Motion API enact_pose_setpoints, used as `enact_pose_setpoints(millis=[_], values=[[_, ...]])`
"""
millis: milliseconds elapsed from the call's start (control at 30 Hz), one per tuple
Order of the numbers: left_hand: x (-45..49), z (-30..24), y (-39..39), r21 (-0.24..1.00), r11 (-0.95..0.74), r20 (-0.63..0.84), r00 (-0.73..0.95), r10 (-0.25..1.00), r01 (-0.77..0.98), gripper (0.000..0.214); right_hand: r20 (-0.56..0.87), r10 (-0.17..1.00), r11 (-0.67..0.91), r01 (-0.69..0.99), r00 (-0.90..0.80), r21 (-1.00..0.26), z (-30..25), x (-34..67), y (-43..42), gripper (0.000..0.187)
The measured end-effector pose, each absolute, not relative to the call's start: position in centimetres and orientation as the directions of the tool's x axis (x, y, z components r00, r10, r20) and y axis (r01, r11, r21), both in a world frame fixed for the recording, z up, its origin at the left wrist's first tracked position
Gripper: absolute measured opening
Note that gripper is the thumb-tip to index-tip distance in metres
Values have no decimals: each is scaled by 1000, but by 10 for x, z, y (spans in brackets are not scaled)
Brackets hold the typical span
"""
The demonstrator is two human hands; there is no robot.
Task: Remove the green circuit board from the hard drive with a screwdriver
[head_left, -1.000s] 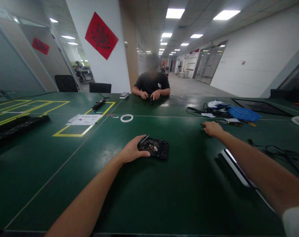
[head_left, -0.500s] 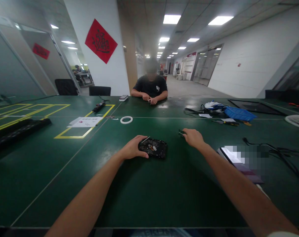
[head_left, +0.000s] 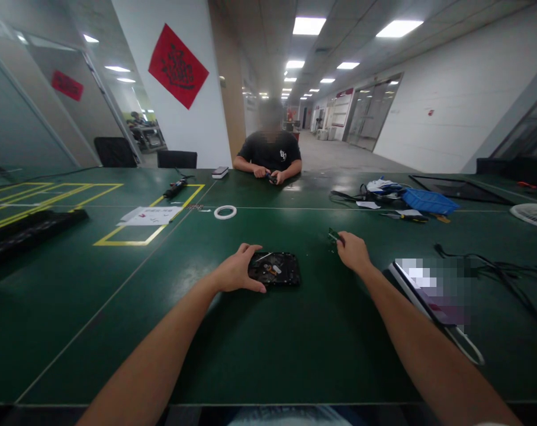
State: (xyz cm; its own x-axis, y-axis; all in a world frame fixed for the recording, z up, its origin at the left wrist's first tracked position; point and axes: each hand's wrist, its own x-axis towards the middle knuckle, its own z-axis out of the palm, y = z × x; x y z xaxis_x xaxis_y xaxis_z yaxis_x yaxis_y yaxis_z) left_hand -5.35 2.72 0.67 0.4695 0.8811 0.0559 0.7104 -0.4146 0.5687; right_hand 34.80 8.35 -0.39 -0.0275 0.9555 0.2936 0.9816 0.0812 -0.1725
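My left hand (head_left: 238,270) grips the left end of a black rectangular device that looks like a hard drive (head_left: 282,273), lying flat on the green table. Its upper face shows small orange and pale parts and a round area. A thin silvery strip (head_left: 263,257) shows by my left fingertips; its kind is unclear. Off to the right, my right hand (head_left: 353,249) pinches a small green circuit board (head_left: 334,235), tilted just above the table. Several tiny bits (head_left: 331,251) lie below it, too small to name.
A tape roll (head_left: 225,212) and a paper sheet (head_left: 155,216) lie ahead on the left. Ahead right are a blue basket (head_left: 430,201) and a screwdriver (head_left: 412,218). A blurred-screen device (head_left: 421,293) sits by my right forearm. A person (head_left: 270,152) sits opposite, handling a small object.
My right hand has moved slightly right with the circuit board, now tilted differently. Tiny bits now show beneath it. My left hand stays on the hard drive; the silvery strip lies flatter.
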Motion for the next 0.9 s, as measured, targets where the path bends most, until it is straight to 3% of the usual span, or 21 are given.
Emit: enact_pose_setpoints(millis=[233, 367, 500, 667, 900], values=[[-64, 8, 31, 549, -440, 56, 493, 868, 711, 120, 327, 932, 261, 914, -155, -310, -2, 321, 76, 18], [-72, 10, 33, 564, -411, 33, 478, 878, 716, 119, 389, 921, 192, 880, -9, -435, 8, 310, 70, 15], [-74, 11, 33, 562, -397, 20, 469, 883, 725, 118, 272, 962, 149, 811, 13, -566, 8, 280, 63, 16], [-73, 9, 33, 565, -405, 35, 470, 882, 718, 120, 235, 971, 162, 841, -42, -516, -1, 246, 66, 16], [-71, 6, 33, 593, -406, 54, 468, 882, 696, 121, 321, 937, 55, 849, 138, -525, -7, 269, 73, 8]])
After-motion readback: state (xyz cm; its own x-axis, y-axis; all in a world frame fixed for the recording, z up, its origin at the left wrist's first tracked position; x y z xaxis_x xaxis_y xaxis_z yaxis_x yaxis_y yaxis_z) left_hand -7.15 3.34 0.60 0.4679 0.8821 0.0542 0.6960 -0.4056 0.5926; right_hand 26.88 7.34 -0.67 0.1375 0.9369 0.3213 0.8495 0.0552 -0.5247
